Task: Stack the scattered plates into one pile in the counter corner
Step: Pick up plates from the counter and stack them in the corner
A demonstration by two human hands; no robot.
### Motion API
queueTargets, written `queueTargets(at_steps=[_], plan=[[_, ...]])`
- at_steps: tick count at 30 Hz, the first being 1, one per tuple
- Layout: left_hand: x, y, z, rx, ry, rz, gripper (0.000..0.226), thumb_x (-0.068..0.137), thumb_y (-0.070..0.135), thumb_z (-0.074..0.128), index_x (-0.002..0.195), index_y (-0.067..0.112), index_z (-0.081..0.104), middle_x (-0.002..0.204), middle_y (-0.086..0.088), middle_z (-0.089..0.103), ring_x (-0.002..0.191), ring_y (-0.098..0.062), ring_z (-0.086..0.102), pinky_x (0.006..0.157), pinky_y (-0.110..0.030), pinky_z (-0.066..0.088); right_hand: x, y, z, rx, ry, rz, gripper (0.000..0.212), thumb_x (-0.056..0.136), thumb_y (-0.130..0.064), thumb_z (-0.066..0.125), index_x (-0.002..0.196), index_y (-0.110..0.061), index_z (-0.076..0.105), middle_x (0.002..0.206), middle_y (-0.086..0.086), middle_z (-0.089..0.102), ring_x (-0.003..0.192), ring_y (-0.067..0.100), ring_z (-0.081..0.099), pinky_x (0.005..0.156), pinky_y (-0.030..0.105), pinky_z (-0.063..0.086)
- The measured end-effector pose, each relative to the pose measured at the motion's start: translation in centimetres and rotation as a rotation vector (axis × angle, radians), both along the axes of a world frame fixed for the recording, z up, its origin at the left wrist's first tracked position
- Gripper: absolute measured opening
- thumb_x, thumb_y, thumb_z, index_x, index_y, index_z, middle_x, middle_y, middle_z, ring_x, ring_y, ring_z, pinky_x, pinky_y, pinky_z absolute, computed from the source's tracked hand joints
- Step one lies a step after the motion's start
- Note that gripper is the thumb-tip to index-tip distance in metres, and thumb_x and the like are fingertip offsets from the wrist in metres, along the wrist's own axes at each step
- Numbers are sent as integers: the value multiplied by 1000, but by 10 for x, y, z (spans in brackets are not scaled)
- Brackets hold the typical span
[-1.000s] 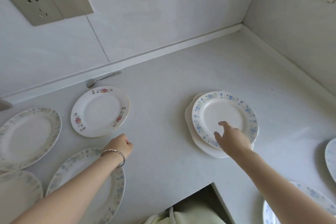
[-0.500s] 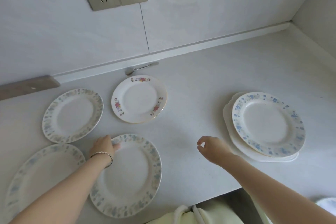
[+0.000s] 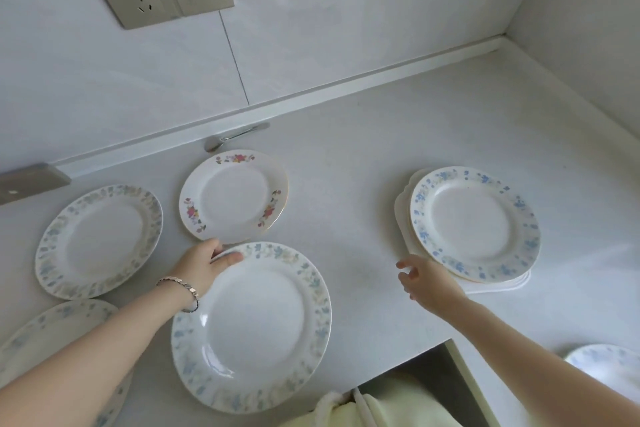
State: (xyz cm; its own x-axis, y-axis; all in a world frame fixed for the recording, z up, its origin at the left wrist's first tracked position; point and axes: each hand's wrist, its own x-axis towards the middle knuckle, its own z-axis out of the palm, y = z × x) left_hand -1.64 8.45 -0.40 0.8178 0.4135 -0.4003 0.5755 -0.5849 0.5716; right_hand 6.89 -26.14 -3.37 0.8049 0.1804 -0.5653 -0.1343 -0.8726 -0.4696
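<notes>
Pale-flowered big plate [image 3: 252,326] at the desk's [image 3: 363,184] front edge is pinched at its far rim by the left hand [image 3: 204,265]; right hand [image 3: 427,279] is held loosely spread, empty, beside the blue-flowered stack [image 3: 474,224].

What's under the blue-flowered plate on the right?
The blue-flowered plate sits on a plain white plate with a wavy rim, which shows along the left and near edges. Its middle is covered, so anything else underneath cannot be seen.
</notes>
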Motion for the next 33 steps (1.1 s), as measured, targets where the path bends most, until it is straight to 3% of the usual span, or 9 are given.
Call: queueTargets(at_steps=[2, 5, 8, 14, 18, 21, 26, 33], plan=[[8, -19, 9, -55, -68, 128, 40, 88, 24, 61, 60, 12, 36, 56, -1, 36, 56, -19, 33, 51, -29, 26, 6, -20, 5, 18, -40, -67, 28, 92, -23, 47, 117, -22, 59, 87, 4, 68, 81, 24, 66, 78, 38, 57], [26, -64, 20, -160, -187, 329, 40, 90, 24, 58, 58, 10, 38, 56, -4, 36, 58, -22, 36, 47, -25, 30, 19, -54, 15, 45, -92, -202, 23, 91, -19, 49, 111, -23, 60, 80, 9, 68, 78, 28, 67, 63, 32, 52], [54, -118, 20, -296, -264, 497, 36, 91, 27, 55, 64, 6, 45, 59, -4, 40, 53, -20, 35, 38, -12, 32, 28, -90, 16, 29, -117, -314, 24, 89, -17, 50, 110, -21, 61, 79, 3, 67, 76, 27, 67, 61, 29, 49], [113, -215, 5, -430, -263, 748, 47, 90, 33, 55, 56, 9, 31, 54, -2, 34, 53, -24, 32, 47, -29, 28, 28, -139, 11, 14, -106, -402, 25, 88, -14, 50, 110, -16, 63, 80, 5, 65, 75, 28, 65, 59, 27, 47], [135, -264, -3, -480, -178, 776, 42, 91, 35, 53, 62, 8, 37, 57, -1, 39, 69, -25, 43, 67, -28, 33, 30, -164, 7, 17, -103, -454, 24, 89, -14, 49, 107, -18, 63, 74, 1, 64, 76, 28, 67, 68, 32, 51], [147, -292, -11, -474, -151, 778, 43, 92, 35, 52, 61, 12, 34, 59, 0, 40, 73, -25, 45, 69, -28, 33, 35, -184, 4, 22, -91, -478, 23, 90, -13, 48, 108, -19, 62, 71, -2, 63, 77, 27, 67, 60, 28, 46], [156, -301, -21, -453, -127, 694, 44, 91, 33, 53, 59, 14, 31, 59, 0, 40, 75, -24, 46, 70, -28, 33, 39, -191, 1, 32, -94, -518, 24, 89, -15, 48, 109, -19, 61, 75, 1, 66, 76, 26, 67, 63, 29, 47], [165, -293, -28, -67, -8, 87, 46, 86, 31, 61, 59, 15, 27, 57, 1, 36, 57, -23, 38, 59, -27, 28, 44, -194, 0, 32, -91, -522, 22, 89, -19, 48, 106, -19, 63, 75, -1, 66, 76, 25, 68, 58, 27, 47]])
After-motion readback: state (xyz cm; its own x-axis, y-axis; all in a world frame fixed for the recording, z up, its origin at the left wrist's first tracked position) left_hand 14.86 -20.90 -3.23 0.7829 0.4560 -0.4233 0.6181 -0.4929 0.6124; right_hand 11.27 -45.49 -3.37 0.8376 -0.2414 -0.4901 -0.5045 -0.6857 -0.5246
